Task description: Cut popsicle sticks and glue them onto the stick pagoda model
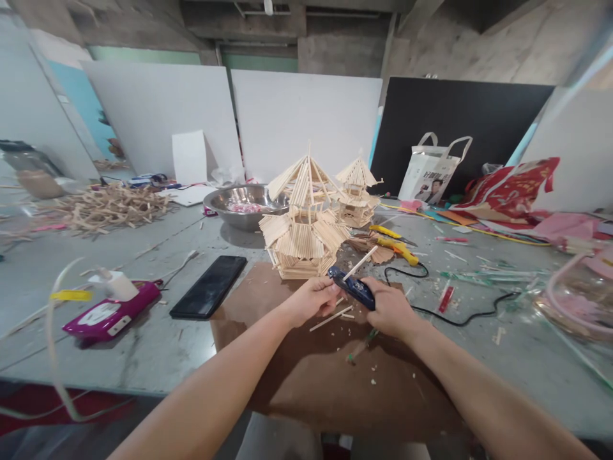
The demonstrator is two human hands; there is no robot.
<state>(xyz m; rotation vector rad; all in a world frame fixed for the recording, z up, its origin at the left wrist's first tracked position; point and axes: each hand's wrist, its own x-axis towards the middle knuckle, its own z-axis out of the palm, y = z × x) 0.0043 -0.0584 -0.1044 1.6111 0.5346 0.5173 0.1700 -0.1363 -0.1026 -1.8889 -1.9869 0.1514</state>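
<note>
My right hand (pixel 387 306) is closed around one end of a dark blue hand tool (pixel 353 287), whose exact kind I cannot make out. A thin wooden stick (pixel 361 262) slants up and right from the tool. My left hand (pixel 313 299) is pinched at the tool's far end, in line with the stick; its fingertips seem to grip the stick's lower end, partly hidden. Just behind both hands stands a wooden-stick pavilion model (pixel 306 236) with a pointed roof. Loose sticks (pixel 330 318) and small scraps lie below the hands on a brown board (pixel 306 377).
A black phone (pixel 209 287) and a purple power strip (pixel 112 310) lie left. Behind are a metal bowl (pixel 234 211), a stick pile (pixel 108 207) and a second pavilion (pixel 357 198). Yellow-handled pliers (pixel 385 232), a yellow hot-tool handle (pixel 400 250) and its black cord (pixel 460 321) are right.
</note>
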